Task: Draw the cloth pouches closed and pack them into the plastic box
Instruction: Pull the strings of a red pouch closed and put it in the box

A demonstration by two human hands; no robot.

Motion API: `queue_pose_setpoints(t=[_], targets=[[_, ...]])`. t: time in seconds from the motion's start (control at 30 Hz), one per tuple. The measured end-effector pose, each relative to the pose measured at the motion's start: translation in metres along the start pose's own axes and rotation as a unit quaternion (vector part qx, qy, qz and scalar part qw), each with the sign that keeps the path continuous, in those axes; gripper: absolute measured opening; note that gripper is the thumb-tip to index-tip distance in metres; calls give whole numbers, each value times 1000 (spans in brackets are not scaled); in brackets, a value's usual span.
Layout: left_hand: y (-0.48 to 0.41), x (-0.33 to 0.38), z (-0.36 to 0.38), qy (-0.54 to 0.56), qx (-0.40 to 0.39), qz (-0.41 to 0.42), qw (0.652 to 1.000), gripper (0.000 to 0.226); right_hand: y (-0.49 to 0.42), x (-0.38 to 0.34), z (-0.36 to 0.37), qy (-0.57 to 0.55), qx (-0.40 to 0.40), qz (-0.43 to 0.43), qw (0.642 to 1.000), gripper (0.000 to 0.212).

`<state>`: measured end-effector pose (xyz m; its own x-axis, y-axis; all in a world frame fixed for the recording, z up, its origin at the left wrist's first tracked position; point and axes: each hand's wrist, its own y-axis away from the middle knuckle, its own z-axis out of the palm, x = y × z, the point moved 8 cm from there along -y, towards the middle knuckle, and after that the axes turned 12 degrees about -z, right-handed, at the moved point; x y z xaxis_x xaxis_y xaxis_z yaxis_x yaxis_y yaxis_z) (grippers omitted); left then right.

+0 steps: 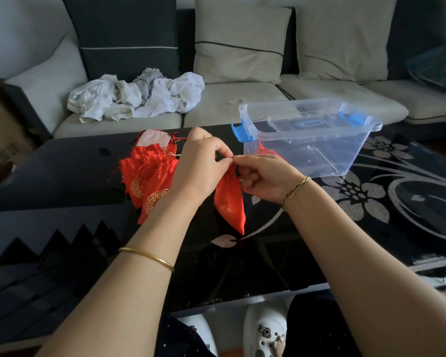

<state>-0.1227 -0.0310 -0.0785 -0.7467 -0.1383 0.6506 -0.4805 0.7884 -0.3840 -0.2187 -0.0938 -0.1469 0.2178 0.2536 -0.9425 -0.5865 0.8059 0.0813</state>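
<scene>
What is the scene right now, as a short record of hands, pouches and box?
left hand: pinches top of held pouch
right hand: grips the same pouch's neck
held pouch: red, hangs between both hands
plastic box: open, on table, something red inside
pouch pile: red, on table, left of plastic box

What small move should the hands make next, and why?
Probably a short outward pull to tighten the neck: the left hand and right hand both pinch the top of the red pouch, which hangs gathered but is not yet in the plastic box.
</scene>
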Motion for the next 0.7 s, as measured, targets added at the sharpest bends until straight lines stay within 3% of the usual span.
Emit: queue_pose_setpoints(t=[0.17,0.27,0.43,0.5,0.6,0.7], targets=[[-2,-1,5,-27,-13,14,999,4,-1,-7,-4,70,-27,-36,997,12],[-4,-7,3,-30,-17,4,999,9,-3,-26,-25,228,48,-101,967,9],[-5,-12,14,-16,-56,-53,997,11,-4,-26,-34,312,90,-150,934,15],[-3,-19,20,45,-91,-111,989,13,-4,-22,-32,325,69,-165,928,12],[-3,-17,20,104,-101,-139,980,16,3,-6,-24,222,-26,-103,969,34],[-3,-8,20,168,-113,-151,967,16,12,-4,-14,313,-99,-131,935,46]])
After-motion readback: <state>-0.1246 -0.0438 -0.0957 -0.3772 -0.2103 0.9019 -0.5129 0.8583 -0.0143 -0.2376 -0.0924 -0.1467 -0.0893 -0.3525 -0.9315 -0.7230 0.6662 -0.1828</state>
